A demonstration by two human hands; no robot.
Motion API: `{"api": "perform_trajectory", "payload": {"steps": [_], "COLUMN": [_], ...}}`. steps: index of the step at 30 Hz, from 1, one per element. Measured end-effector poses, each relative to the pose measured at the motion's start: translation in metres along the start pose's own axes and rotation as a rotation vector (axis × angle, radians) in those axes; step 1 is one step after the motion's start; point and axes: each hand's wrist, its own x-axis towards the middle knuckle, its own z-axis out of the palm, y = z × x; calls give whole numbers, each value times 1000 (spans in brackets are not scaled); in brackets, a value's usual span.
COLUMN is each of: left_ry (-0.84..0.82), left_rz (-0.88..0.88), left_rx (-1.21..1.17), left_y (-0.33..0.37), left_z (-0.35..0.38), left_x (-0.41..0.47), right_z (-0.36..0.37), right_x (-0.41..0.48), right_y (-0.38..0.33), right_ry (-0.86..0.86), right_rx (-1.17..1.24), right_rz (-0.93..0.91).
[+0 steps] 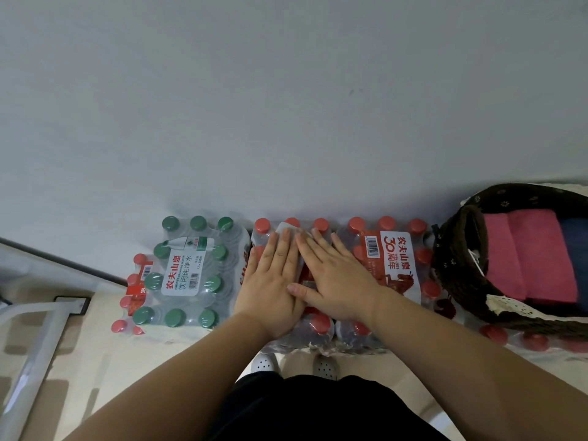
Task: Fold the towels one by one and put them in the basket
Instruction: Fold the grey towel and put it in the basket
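Both my hands lie flat, fingers straight, on top of a shrink-wrapped pack of red-capped water bottles [318, 326] in the middle. My left hand [272, 281] is beside my right hand [337, 278], whose thumb overlaps the left one. Neither hand holds anything, and no loose towel shows under them. A dark woven basket [451, 265] with a lace trim stands at the right on another bottle pack. Inside it lie folded pink towels [521, 253] and a dark blue one [576, 246].
A green-capped bottle pack [187, 272] sits to the left, with a smaller red-capped pack [135, 291] beyond it. Another red-capped pack [394, 259] lies between my hands and the basket. A white wall rises behind. A metal frame [35, 345] stands at the lower left.
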Motion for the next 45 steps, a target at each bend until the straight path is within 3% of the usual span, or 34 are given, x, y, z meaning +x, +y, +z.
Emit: {"api": "perform_trajectory", "payload": {"steps": [8, 17, 21, 23, 27, 38, 45], "left_ry": [-11, -47, 60, 36, -130, -256, -148], "left_rz": [51, 376, 192, 138, 236, 220, 162], "left_rx": [-69, -199, -635, -589, -455, -717, -905], "left_y": [-5, -56, -64, -67, -69, -64, -49], "left_z": [-5, -11, -35, -42, -35, -51, -57], "left_x": [1, -28, -15, 1, 28, 34, 32], "right_z": [-2, 6, 7, 4, 4, 16, -4], "right_x": [5, 4, 2, 1, 2, -7, -15], "right_y": [1, -18, -24, -29, -42, -76, -74], "right_ry": [-35, -13, -12, -20, 88, 288, 394], "right_rx": [6, -17, -10, -14, 128, 423, 633], "right_rz": [52, 182, 246, 269, 295, 432, 453]}}
